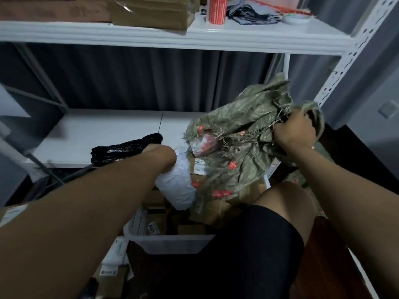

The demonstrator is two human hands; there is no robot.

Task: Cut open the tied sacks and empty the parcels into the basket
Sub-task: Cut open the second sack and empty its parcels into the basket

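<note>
Your right hand [294, 131] is gripping the green sack [244, 134] bunched and high so parcels are tipping into the white basket [172, 242] below it; your left hand [160, 155] is reaching under, fingers hidden, can't tell its grip.

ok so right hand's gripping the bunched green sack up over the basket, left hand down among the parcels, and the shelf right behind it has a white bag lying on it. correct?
One thing is off: the bag on the lower shelf is black, not white, as the head view shows. The rest holds: the right hand grips the bunched green sack above the basket, and the left hand is down among the parcels.
</note>
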